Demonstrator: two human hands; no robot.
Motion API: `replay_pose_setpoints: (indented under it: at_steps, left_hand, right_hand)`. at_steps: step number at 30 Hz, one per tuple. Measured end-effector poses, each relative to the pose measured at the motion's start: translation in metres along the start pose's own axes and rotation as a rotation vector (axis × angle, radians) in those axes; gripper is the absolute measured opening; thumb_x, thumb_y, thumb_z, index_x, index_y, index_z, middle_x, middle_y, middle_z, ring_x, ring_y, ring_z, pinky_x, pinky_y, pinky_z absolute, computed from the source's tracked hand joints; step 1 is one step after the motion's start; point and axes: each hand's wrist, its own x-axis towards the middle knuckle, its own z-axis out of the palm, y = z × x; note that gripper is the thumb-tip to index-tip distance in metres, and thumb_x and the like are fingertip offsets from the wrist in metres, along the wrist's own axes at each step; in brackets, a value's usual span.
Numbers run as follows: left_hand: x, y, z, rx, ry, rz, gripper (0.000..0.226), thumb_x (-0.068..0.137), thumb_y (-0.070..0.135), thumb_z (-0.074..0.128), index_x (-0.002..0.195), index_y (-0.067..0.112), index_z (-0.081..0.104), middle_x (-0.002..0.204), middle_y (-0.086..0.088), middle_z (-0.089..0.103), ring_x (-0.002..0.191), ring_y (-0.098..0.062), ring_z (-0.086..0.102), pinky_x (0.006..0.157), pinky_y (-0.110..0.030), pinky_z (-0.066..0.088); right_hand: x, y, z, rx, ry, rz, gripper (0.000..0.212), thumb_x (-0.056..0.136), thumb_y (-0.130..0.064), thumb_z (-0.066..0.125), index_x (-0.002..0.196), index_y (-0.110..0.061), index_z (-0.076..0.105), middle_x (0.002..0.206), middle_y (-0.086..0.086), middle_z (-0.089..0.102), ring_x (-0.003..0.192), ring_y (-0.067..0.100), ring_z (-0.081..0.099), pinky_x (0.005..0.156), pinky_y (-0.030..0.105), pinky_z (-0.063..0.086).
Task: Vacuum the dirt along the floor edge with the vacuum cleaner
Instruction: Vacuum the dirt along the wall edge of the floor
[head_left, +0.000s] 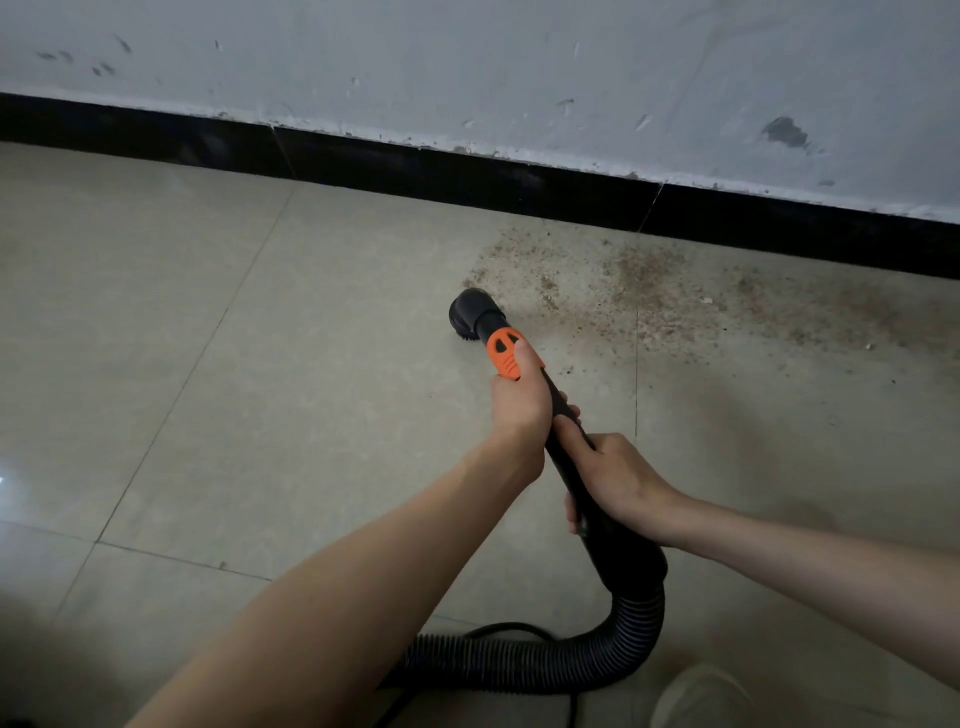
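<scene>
Fingers of the left hand (519, 400) wrap the vacuum wand (571, 467) just behind its orange collar (506, 353), thumb lying along the collar; the right hand (618, 480) grips the black tube lower down, close behind. The round brush nozzle (470, 312) sits on the tiled floor (208, 364) at the left margin of the dirt patch (649, 291), which spreads rightward beside the black skirting (467, 176). To do this pass well, I'd judge the nozzle should stay flat and sweep slowly right, hugging the skirting. The ribbed hose (545, 660) curls behind, near a shoe (701, 696); it needs slack.
</scene>
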Motion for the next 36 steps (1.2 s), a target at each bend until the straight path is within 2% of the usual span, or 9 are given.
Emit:
replay_pose_setpoints:
  at_steps: [8,16,20,21,24,27,29,32,36]
  left_hand:
    - [-0.008,-0.007,-0.014,-0.044,0.147,-0.019,0.039,0.097,0.047,0.037,0.084,0.011,0.045,0.064,-0.008,0.054,0.043,-0.019,0.057,0.056,-0.031,0.052]
    - [-0.034,-0.037,-0.022,-0.086,0.229,-0.057,0.042,0.096,0.048,0.036,0.101,0.007,0.047,0.067,-0.008,0.057,0.039,-0.015,0.057,0.046,-0.024,0.047]
    - [-0.036,-0.033,-0.021,-0.144,0.24,-0.084,0.04,0.096,0.049,0.036,0.097,0.01,0.046,0.069,-0.008,0.058,0.039,-0.014,0.059,0.046,-0.024,0.048]
    - [-0.035,-0.032,-0.022,-0.157,0.25,-0.084,0.041,0.096,0.05,0.035,0.098,0.01,0.047,0.073,-0.01,0.061,0.045,-0.016,0.063,0.051,-0.026,0.052]
    - [-0.029,-0.028,-0.028,-0.159,0.316,-0.089,0.052,0.094,0.053,0.036,0.113,0.007,0.049,0.104,-0.018,0.065,0.09,-0.032,0.067,0.085,-0.044,0.054]
    - [-0.023,-0.021,-0.04,-0.171,0.393,-0.067,0.059,0.095,0.055,0.034,0.123,0.005,0.046,0.112,-0.022,0.063,0.1,-0.036,0.063,0.093,-0.047,0.05]
    - [-0.022,-0.017,-0.048,-0.209,0.412,-0.055,0.056,0.095,0.054,0.034,0.117,0.004,0.048,0.095,-0.019,0.068,0.09,-0.034,0.065,0.091,-0.046,0.051]
    - [-0.03,-0.021,-0.052,-0.235,0.386,-0.059,0.045,0.096,0.052,0.036,0.086,0.01,0.047,0.046,-0.005,0.061,0.054,-0.024,0.062,0.075,-0.039,0.055]
    - [-0.044,-0.04,-0.049,-0.161,0.297,-0.069,0.039,0.097,0.048,0.037,0.082,0.012,0.044,0.063,-0.01,0.057,0.038,-0.016,0.06,0.051,-0.03,0.051]
  right_hand:
    - [0.0,-0.004,0.003,-0.01,-0.141,0.034,0.072,0.091,-0.064,0.036,0.06,-0.002,0.057,0.05,0.015,0.064,0.041,0.021,0.059,0.045,0.02,0.048]
    - [-0.018,0.017,0.005,-0.054,-0.25,0.057,0.071,0.08,-0.069,0.036,0.058,-0.003,0.053,0.048,0.015,0.062,0.04,0.024,0.058,0.05,0.027,0.05]
    - [-0.015,0.011,-0.001,-0.171,-0.257,0.048,0.074,0.088,-0.066,0.035,0.06,-0.001,0.056,0.049,0.014,0.063,0.04,0.023,0.057,0.039,0.021,0.043]
    - [-0.013,0.007,-0.003,-0.202,-0.273,0.042,0.074,0.091,-0.064,0.034,0.059,-0.001,0.056,0.049,0.013,0.063,0.04,0.024,0.057,0.038,0.021,0.043]
    - [-0.004,-0.009,-0.007,-0.246,-0.358,0.022,0.073,0.094,-0.061,0.033,0.056,-0.003,0.055,0.048,0.013,0.062,0.039,0.022,0.058,0.042,0.022,0.046]
    - [0.006,-0.025,-0.002,-0.262,-0.42,-0.021,0.066,0.096,-0.058,0.033,0.061,-0.004,0.051,0.046,0.012,0.06,0.039,0.023,0.057,0.05,0.027,0.049]
    - [0.009,-0.03,0.004,-0.281,-0.436,-0.037,0.064,0.097,-0.057,0.034,0.065,-0.004,0.05,0.045,0.011,0.06,0.037,0.021,0.055,0.05,0.027,0.049]
    - [0.002,-0.02,0.015,-0.288,-0.396,-0.012,0.065,0.096,-0.057,0.037,0.065,-0.001,0.052,0.044,0.011,0.059,0.033,0.02,0.053,0.04,0.02,0.044]
    - [-0.018,0.006,0.019,-0.203,-0.351,0.055,0.065,0.094,-0.055,0.039,0.066,0.001,0.055,0.05,0.017,0.06,0.031,0.021,0.052,0.034,0.018,0.037]
